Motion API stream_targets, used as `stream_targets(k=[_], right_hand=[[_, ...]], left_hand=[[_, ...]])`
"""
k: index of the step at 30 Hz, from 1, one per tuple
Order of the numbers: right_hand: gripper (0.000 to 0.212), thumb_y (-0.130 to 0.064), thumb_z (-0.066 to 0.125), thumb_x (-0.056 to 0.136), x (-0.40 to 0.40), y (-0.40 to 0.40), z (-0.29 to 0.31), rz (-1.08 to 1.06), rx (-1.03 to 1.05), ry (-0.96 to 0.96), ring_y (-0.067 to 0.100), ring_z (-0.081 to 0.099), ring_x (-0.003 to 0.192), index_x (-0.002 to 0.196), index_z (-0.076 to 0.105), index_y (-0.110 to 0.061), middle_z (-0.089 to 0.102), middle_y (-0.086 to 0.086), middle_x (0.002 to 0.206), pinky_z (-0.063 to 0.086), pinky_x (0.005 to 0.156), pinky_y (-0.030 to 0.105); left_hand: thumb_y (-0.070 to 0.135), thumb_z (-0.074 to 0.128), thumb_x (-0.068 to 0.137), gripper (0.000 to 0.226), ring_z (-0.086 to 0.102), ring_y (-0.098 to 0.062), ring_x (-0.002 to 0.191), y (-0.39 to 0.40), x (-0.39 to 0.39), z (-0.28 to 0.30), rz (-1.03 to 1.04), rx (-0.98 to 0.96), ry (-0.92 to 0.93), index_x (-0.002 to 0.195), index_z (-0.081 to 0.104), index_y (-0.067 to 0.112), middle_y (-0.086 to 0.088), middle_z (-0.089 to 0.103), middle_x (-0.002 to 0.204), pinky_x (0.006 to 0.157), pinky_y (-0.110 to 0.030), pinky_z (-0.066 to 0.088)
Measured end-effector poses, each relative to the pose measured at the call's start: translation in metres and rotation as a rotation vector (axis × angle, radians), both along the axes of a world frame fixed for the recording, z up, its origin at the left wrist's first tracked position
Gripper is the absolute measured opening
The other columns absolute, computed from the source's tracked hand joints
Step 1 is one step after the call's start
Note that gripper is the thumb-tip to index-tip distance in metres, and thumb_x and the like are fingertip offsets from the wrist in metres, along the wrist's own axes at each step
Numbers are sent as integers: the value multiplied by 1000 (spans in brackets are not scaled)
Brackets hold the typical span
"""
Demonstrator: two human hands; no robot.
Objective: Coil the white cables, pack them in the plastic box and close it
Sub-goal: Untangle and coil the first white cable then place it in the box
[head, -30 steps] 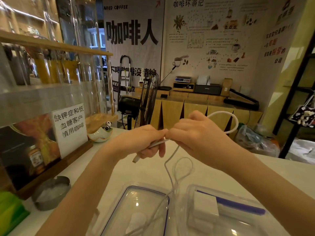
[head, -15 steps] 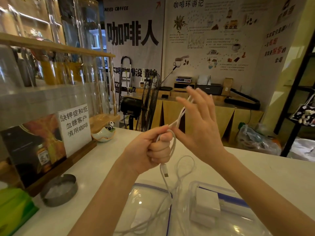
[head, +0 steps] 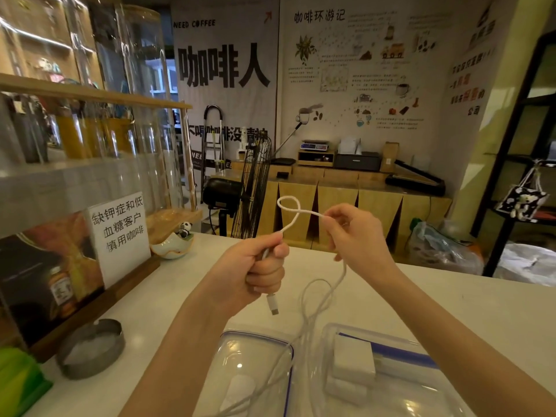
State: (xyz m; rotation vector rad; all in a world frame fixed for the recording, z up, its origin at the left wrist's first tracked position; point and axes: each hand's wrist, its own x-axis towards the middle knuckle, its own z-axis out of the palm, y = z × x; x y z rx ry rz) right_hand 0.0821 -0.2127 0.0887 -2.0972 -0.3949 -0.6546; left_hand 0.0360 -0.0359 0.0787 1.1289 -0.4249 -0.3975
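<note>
Above the counter (head: 451, 302), both hands have parted, fingers still pinching the looped white cable (head: 288, 206).

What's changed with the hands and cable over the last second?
The hands have parted: the left hand turned into a fist around the white cable, its plug now hanging below. The right hand drew out to the right, and a small loop stands between them. The open plastic box, its lid and the white blocks inside stayed put.
</note>
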Motion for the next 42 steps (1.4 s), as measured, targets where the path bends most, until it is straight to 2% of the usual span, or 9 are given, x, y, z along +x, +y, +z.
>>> stream_targets(k=[8,12,16,20,24,29,34,38,42], right_hand=[[20,-20,49,92,53,-32,-13,-176,47,248,11,52,68,104,59,-8,55,-3,75,44,59,19],[14,-25,47,92,48,-32,-20,32,-165,316,10,49,64,96,58,-17,55,-4,75,39,54,19],[13,-24,49,91,36,-28,-24,195,-457,486,11,54,70,85,61,-23,58,-6,75,45,63,22],[22,-18,49,90,28,-17,-23,193,-581,411,16,58,100,108,62,-18,63,-2,103,46,84,25],[50,-3,48,85,13,-1,-4,303,-431,309,13,42,124,131,44,-25,49,-4,135,34,99,28],[27,-11,40,91,-15,23,4,656,64,530,8,66,93,100,64,-20,73,-1,91,38,99,30],[26,-19,37,96,-28,40,-19,657,502,624,18,55,47,91,59,-6,52,2,51,58,69,39],[22,-21,37,97,-33,44,-26,548,238,570,8,34,36,100,57,-12,38,-5,49,37,36,22],[28,-30,35,96,-51,46,-25,529,-209,410,-3,50,51,115,54,-21,48,-10,65,38,48,11]], left_hand=[[29,38,86,38,24,-4,31,11,-38,33,-40,172,-250,54,52,17,13,32,34,37,-20,19],[33,51,84,29,20,-8,34,16,-47,48,-154,57,-344,61,55,16,8,24,39,38,-20,22],[30,40,87,34,16,-9,34,12,-40,52,-104,-31,-325,59,53,15,7,19,40,36,-18,22],[28,34,86,38,13,-10,35,7,-27,53,-5,-57,-268,56,53,16,6,17,38,35,-18,19],[29,35,86,37,13,-10,35,6,-14,48,5,-116,-235,57,54,16,10,26,32,36,-18,18],[29,31,88,40,12,-8,35,4,-5,47,21,-292,-208,59,54,15,5,18,35,36,-16,20],[30,26,95,44,36,-8,35,17,11,37,-104,-594,-113,73,56,7,1,49,40,42,-19,32],[27,27,97,41,53,-22,49,24,18,31,-323,-790,-22,87,55,-2,-14,60,56,54,-27,39],[31,32,94,42,52,-7,43,22,16,37,50,-671,-73,75,60,7,3,56,47,46,-16,44]])
